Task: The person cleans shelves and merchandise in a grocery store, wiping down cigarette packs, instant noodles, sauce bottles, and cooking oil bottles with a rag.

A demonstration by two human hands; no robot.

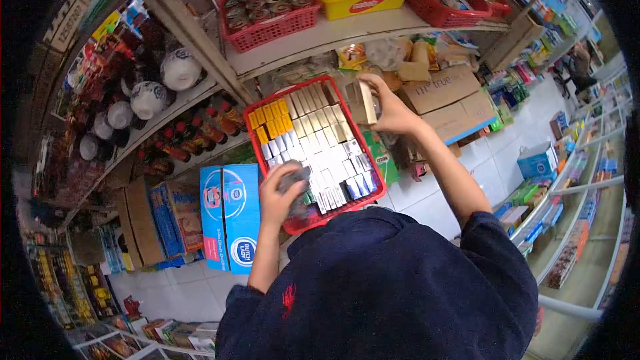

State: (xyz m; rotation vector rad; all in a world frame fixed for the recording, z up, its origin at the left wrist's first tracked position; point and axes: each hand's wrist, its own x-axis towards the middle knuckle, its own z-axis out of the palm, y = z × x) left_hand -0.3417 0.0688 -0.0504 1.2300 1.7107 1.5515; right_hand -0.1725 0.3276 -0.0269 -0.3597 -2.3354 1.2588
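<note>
A red plastic basket [253, 135] is packed with upright small boxes that look like cigarette packs. Yellow packs [273, 119] fill its far left corner, gold ones [313, 100] stand along the far side, and white ones [323, 160] take up the middle. Over the basket's right rim, my right hand [390, 108] grips a pale gold pack [365, 103] between thumb and fingers. My left hand [280, 195] is curled at the basket's near left side, around a dark, blurred item [301, 190] whose kind I cannot make out.
A blue Dutch Lady carton [230, 220] stands left of the basket. Brown cartons [447, 103] sit at the right. Above are shelves with a red basket of jars [273, 23] and a yellow tray [367, 3]. White bowls [148, 99] line the left shelf; a glass case [573, 227] curves along the right.
</note>
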